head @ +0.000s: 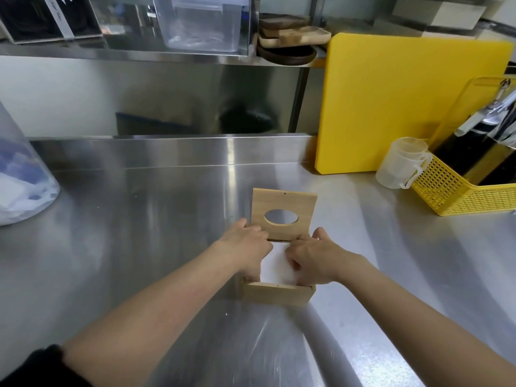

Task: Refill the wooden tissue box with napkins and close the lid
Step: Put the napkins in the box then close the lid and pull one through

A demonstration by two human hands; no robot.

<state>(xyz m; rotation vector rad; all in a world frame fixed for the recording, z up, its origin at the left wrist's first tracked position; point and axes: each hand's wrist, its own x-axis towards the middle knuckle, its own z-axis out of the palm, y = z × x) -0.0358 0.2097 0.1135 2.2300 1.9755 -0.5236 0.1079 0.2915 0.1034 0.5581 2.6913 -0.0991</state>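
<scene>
A light wooden tissue box sits on the steel counter, near the middle. Its lid, with an oval hole, stands open and upright at the far side. White napkins lie inside the box. My left hand rests on the left side of the napkin stack, fingers reaching down into the box. My right hand presses on the right side of the stack, thumb up near the lid's lower corner. Both hands hide much of the napkins.
A yellow cutting board leans at the back right. In front of it stand clear measuring cups and a yellow mesh basket with utensils. A plastic bag of white material sits at the far left. Shelves run above.
</scene>
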